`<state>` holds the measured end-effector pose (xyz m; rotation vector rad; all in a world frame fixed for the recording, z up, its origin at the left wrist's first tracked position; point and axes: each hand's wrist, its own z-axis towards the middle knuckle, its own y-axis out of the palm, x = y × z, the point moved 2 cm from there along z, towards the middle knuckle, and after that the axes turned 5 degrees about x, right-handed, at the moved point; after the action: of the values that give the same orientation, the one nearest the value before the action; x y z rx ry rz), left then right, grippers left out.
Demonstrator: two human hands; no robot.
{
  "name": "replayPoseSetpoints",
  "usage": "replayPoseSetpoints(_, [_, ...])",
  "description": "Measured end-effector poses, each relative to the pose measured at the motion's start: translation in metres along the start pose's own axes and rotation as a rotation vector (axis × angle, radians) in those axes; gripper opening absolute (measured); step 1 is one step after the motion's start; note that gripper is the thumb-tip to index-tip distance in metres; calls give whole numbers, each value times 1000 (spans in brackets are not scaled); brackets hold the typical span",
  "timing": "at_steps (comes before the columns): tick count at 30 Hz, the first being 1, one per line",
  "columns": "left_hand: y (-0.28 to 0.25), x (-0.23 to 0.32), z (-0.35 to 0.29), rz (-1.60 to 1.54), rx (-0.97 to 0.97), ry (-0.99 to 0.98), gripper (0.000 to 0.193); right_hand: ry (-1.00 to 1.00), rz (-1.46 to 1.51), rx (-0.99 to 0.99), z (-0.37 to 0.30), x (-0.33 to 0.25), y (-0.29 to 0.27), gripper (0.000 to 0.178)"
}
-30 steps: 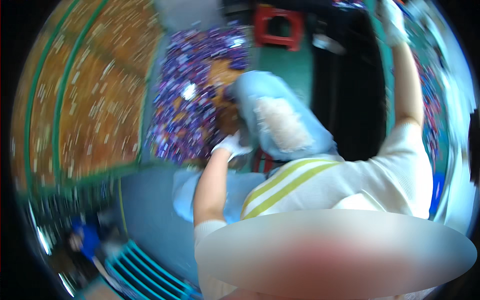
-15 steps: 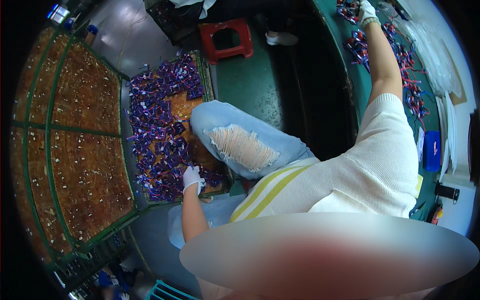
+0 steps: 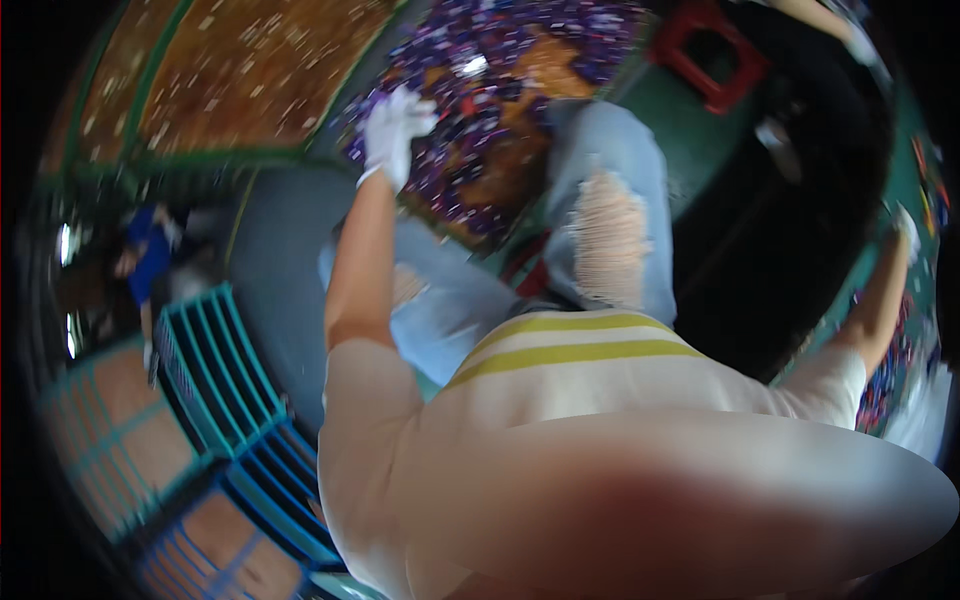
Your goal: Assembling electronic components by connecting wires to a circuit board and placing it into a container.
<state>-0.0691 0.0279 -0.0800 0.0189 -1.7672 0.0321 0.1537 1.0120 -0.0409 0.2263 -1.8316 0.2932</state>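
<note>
My left hand [image 3: 390,135], in a white glove, is over the left part of a wooden tray [image 3: 555,65]. Many small purple circuit boards [image 3: 600,40] with thin wires lie spread over that tray. The fingers are smeared by motion, so whether they hold a board is unclear. Far to the right, my right hand [image 3: 908,235], also gloved, is at the green worktable [image 3: 915,275]. It looks small and blurred there, and its grip cannot be made out. A heap of wired parts [image 3: 885,390] lies on the table near my right forearm.
Green-framed wooden panels [image 3: 250,70] stand at the upper left. Teal [image 3: 215,370] and blue [image 3: 290,490] slatted racks are at the lower left. Beyond them is a person in blue [image 3: 150,255]. A red stool [image 3: 690,50] and another person's arm [image 3: 815,15] show at the upper right.
My view has swung left, bringing the racks in and shifting the tray up and right. My right hand has come down from the far parts heap; my left hand now lies farther left over the tray.
</note>
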Motion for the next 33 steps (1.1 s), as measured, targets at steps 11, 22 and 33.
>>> replayPoseSetpoints(11, [-17,68,-41,-114,-256,428,24,12,3268,-530,396,122,-598,85])
replayPoseSetpoints(22, [-102,81,-45,-275,329,471,23,-294,3164,679,510,124,-800,28])
replayPoseSetpoints(33, [-139,61,-35,-1061,359,212,25,-477,1144,1830,475,81,-850,16])
